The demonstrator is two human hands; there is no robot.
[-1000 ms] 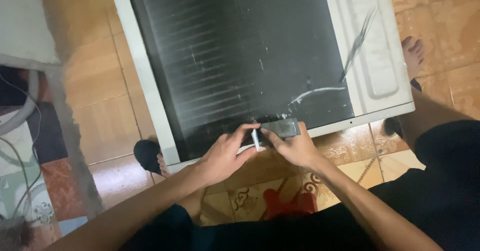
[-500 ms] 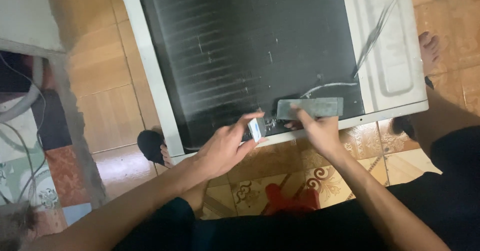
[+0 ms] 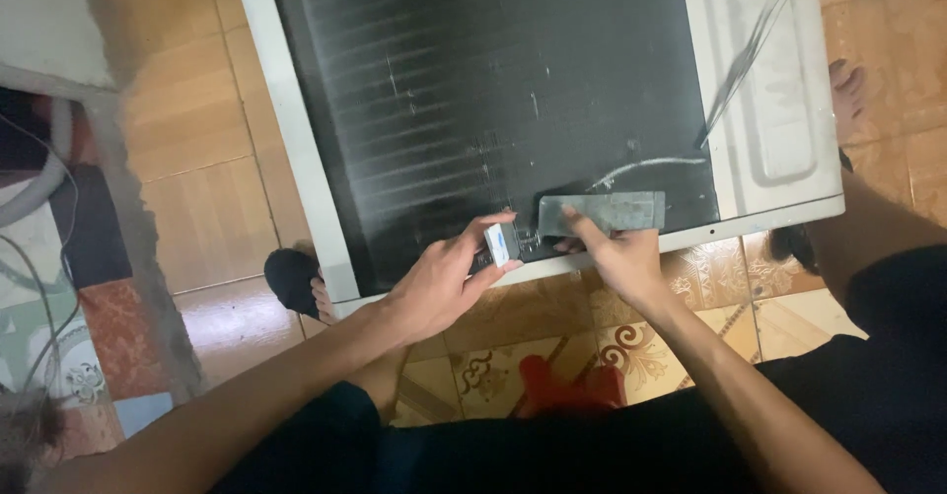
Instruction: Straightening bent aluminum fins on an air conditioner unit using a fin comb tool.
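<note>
You are pressing a flat grey metal strip (image 3: 602, 212) against the dark finned coil panel (image 3: 473, 90), right at the near edge of the white appliance casing (image 3: 296, 159) lying on the floor. Your right hand (image 3: 617, 257) is lying over the strip's near side with the fingers stretched flat on it, not curled round it; the strip's lower left corner is hiding under those fingers. Your left hand (image 3: 439, 282) is pinching a small white and blue object (image 3: 498, 245) between thumb and fingertips, just beside the strip's left end; what kind of tool it is you cannot tell, since most of it is sitting inside the grip. A thin pale wire (image 3: 641, 167) is curving across the fins just above the strip, and a bundle of thin metal rods (image 3: 745, 60) is lying slantwise on the white plastic side section (image 3: 779, 109) toward the casing's right edge. The casing's far edge is being cut off by the top of the view. A bare foot (image 3: 848, 85) is showing beyond the right edge, half hidden behind the casing, and a dark rounded shape (image 3: 291, 279) at the near left corner is too dim to identify. Patterned floor tiles (image 3: 493, 356) are showing between your forearms.
</note>
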